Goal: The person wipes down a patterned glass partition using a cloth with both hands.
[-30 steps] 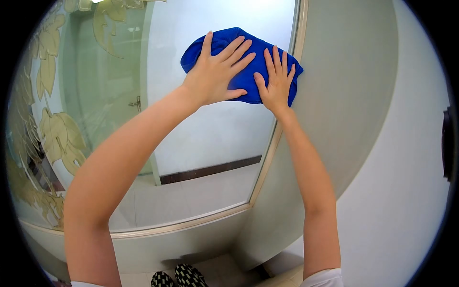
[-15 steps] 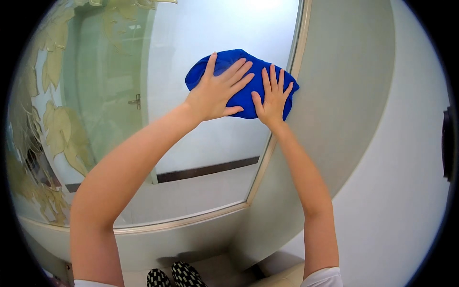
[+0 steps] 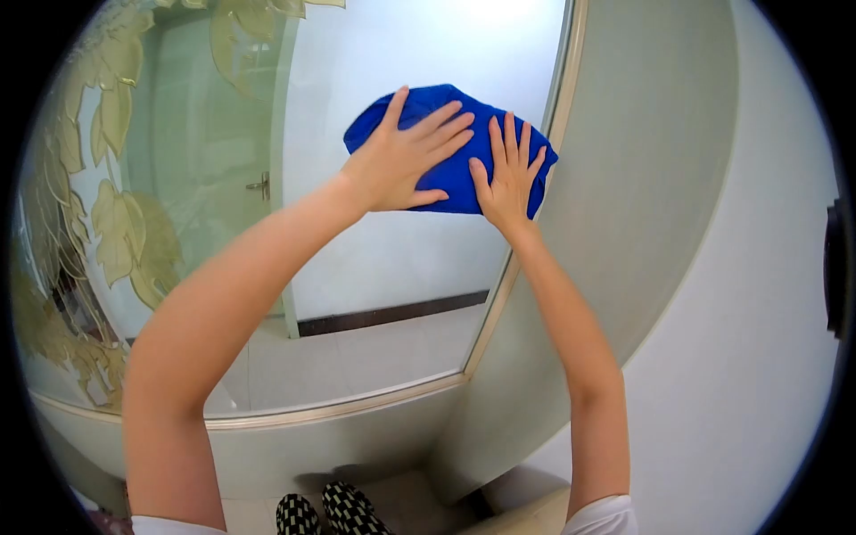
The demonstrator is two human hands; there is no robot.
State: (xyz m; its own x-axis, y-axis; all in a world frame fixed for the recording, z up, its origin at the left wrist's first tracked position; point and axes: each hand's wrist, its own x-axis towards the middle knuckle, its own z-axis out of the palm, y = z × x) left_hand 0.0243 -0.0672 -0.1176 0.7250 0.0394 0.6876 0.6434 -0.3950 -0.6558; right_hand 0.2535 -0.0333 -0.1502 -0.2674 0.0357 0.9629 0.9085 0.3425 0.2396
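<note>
A blue cloth [image 3: 455, 183] lies spread against a framed glass pane [image 3: 401, 254], near its right edge. My left hand [image 3: 397, 160] presses on the left part of the cloth, fingers stretched and spread. On the cloth's right part rests my right hand [image 3: 510, 183], also flat with its fingers apart. The cloth's right corner reaches over the pale frame strip [image 3: 493, 334]. Both arms are stretched forward, and neither hand is closed around the cloth.
Yellowish leaf decoration [image 3: 116, 232] covers the pane's left side. A greenish door with a metal handle [image 3: 263, 185] shows in the glass. A grey-green panel [image 3: 624, 160] borders the frame on the right. Below are patterned shoes [image 3: 348, 510] on the floor.
My left hand has shifted slightly left and up on the pane, and the cloth sits a little higher in view. The camera view has shifted slightly. Both hands stay flat on the cloth.
</note>
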